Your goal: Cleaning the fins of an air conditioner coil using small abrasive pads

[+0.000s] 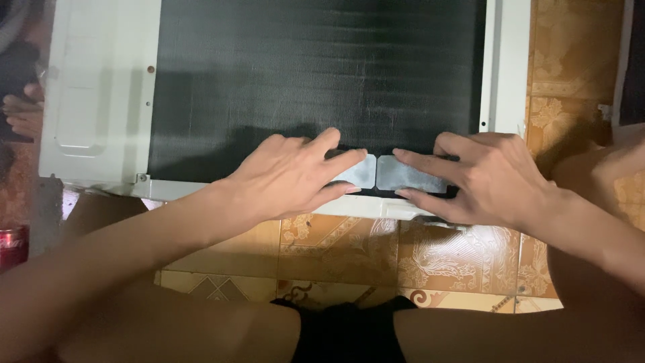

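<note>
A white air-conditioner unit (101,101) lies on the tiled floor with its black finned coil panel (316,74) facing up. Two small grey rectangular patches lie side by side on the panel's near edge. My left hand (289,178) presses flat on the left patch (357,172), fingers spread. My right hand (487,178) presses flat on the right patch (410,178), fingers spread. The two patches almost touch at their inner ends.
Patterned orange floor tiles (349,252) run under the unit's near edge. A red can (12,245) stands at the far left. Another person's hand (23,111) shows at the left edge beside the unit. My knees frame the bottom of the view.
</note>
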